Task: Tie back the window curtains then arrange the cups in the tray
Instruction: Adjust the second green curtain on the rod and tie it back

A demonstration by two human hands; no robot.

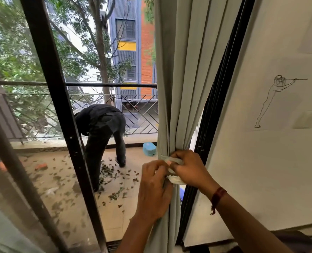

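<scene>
Two hands close on the tie, left hand low and right hand just above, both pinching the tie-back band wrapped crosswise round the gathered curtain — hanging vertical between them.

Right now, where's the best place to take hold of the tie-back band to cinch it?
Pinch the loose tail hanging free under the right hand, coming from the front. The wrapped part lies flat against the bunched curtain, probably too snug to pinch.
</scene>
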